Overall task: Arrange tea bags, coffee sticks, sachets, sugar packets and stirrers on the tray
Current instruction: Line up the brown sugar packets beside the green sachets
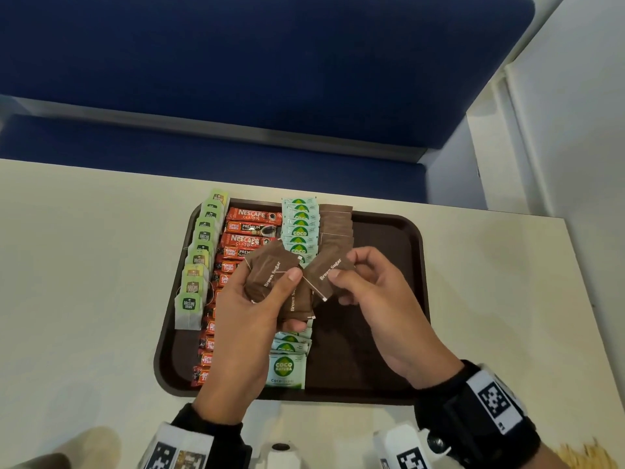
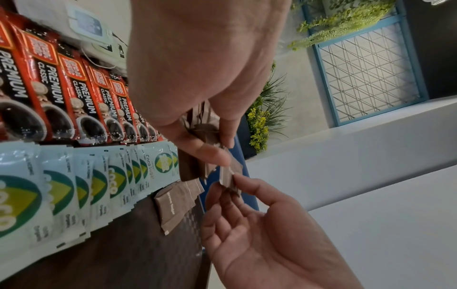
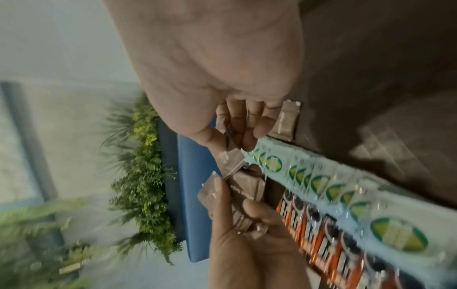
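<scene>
Left column on the tray: tea bags, then coffee sticks, then coco sugar sachets. The brown sugar row is only started at the far end. Your left hand has its grip curled round a fan of brown sugar packets, thumb on top. Your right hand pinches one packet by its end — long axis tilted across the tray. The open slot lies just beyond and below that pinch, beside the sachets, so the right hand is nearer — square the packet to the row before laying it. Stirrers are still on the bench, near right.
</scene>
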Available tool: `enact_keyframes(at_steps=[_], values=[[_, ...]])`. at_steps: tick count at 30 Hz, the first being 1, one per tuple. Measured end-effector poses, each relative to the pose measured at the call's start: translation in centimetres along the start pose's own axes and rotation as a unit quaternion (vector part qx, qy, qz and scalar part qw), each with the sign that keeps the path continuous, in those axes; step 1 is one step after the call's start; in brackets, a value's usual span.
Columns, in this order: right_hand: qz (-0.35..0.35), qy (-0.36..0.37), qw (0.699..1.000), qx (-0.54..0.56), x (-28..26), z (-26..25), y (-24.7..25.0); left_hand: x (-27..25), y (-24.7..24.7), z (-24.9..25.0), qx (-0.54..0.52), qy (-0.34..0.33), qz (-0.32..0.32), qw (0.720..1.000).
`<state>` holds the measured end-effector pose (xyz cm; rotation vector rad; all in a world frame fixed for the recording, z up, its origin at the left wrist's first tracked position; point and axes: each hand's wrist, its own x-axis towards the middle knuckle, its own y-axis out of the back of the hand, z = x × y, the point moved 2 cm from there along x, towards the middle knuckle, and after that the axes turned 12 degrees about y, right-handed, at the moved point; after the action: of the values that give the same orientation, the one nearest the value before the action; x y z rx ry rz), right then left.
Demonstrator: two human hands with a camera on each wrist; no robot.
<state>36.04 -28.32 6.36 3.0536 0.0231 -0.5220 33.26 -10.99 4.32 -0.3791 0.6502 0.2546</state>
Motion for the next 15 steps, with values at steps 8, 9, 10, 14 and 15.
enact_keyframes(at_steps=[8,9,10,14,15], values=[[0.002,-0.084,0.992,0.095,-1.0,1.7,-0.1,-0.4,-0.2,0.4,0.061,-0.043,0.003,0.997],[-0.01,-0.082,0.994,0.071,-1.1,1.7,0.1,-0.5,-0.1,0.4,0.071,-0.051,0.007,0.996],[-0.021,-0.079,0.995,0.051,-1.2,1.7,0.2,-0.5,-0.1,0.5,0.079,-0.059,0.01,0.995],[-0.066,-0.051,0.997,-0.001,-1.2,0.5,1.1,-0.4,0.1,0.6,0.096,-0.063,0.016,0.993],[-0.073,-0.036,0.996,-0.025,-1.1,0.1,1.3,-0.4,0.1,0.6,0.1,-0.063,0.017,0.993]])
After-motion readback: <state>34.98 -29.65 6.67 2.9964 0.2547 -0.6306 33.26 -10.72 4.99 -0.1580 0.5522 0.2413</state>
